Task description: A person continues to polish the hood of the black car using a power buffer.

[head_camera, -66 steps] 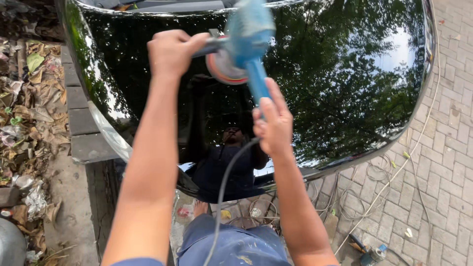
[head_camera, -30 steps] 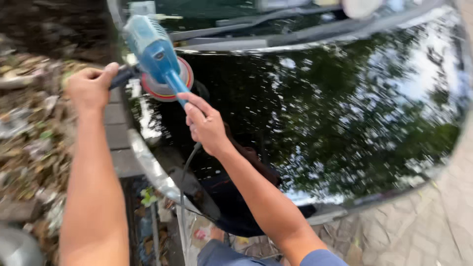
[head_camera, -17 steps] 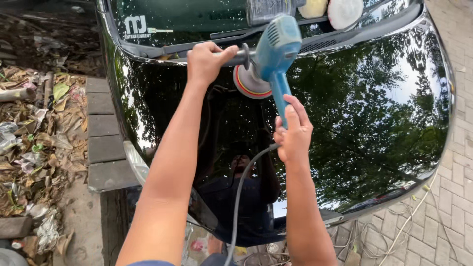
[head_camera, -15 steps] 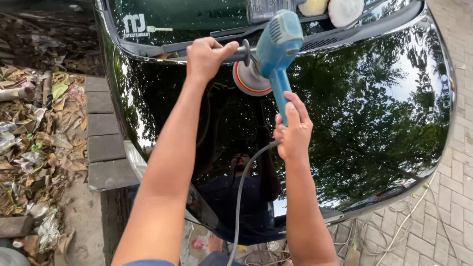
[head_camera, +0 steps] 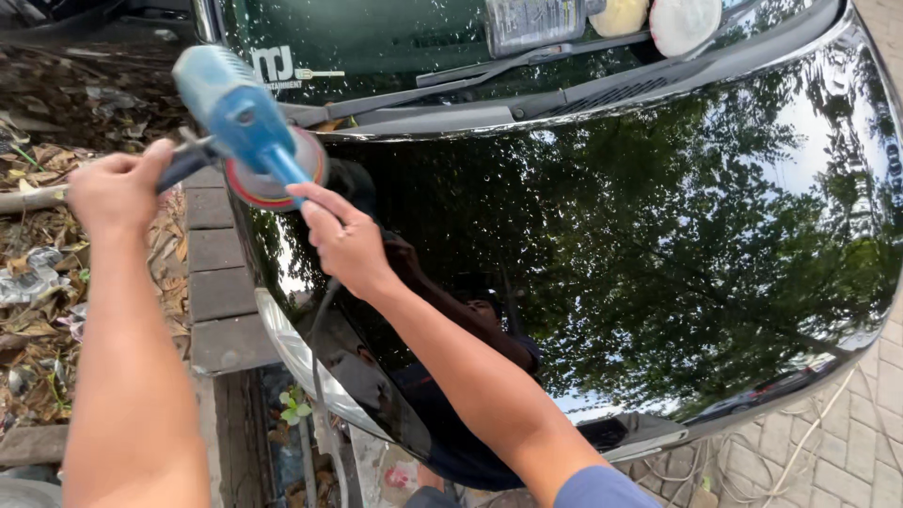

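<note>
A blue electric polisher (head_camera: 235, 118) with a round orange-rimmed pad (head_camera: 282, 183) rests on the upper left corner of a glossy black car hood (head_camera: 640, 245). My left hand (head_camera: 118, 188) is closed around the polisher's dark side handle. My right hand (head_camera: 343, 240) grips the blue rear handle, and a grey cord (head_camera: 324, 395) hangs down from it. The hood mirrors trees, sky and the person holding the tool.
Above the hood lie the windscreen (head_camera: 395, 42) with its wipers and two round polishing pads (head_camera: 682, 21) on it. Concrete kerb blocks (head_camera: 221, 292) and dry leaf litter (head_camera: 38, 273) are at the left. Paving bricks with loose cables (head_camera: 828, 442) are at the lower right.
The polisher and both hands have slid left across the hood, from its upper middle to the upper left corner. The view has shifted closer to the hood.
</note>
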